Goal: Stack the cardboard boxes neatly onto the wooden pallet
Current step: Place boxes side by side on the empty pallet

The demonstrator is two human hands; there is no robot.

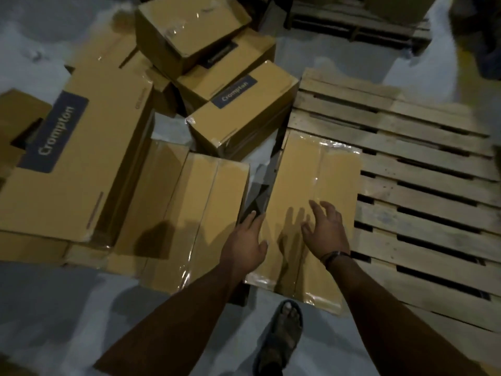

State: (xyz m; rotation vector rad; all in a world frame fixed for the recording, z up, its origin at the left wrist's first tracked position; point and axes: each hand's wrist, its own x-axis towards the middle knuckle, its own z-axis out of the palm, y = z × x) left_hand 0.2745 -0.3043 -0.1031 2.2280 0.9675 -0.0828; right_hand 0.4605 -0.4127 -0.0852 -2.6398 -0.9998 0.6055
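Barely begun, judging by the layout. Only one cardboard box [314, 191] on the wooden pallet [423, 185], lying flat and lengthwise along the left edge, taped seam up, near left corner of the pallet hidden beneath it. Rest of the slats bare, out to the far and right edges. Left hand [245, 241] low at the long left side of that box, fingers straight and close together, thumb out toward the lid; touching the cardboard or just short of it, impossible to tell. Right hand [325, 229] over the near half of the lid, fingers spread and loosely bent, gripping nothing, with a shadow on the cardboard below hinting at a gap. Probably squaring up this first box. Plenty left, all off the pallet, on the floor beyond its left edge: a taped box [195, 213] just beside, a long labelled box [81, 164] leaning across others, a smaller labelled box [244, 112] close against the left edge toward the far corner, a tilted box [189, 31] atop the heap behind. All to be carried across and set in rows, then layers. Second pallet [352, 25] further off, beyond the far edge.
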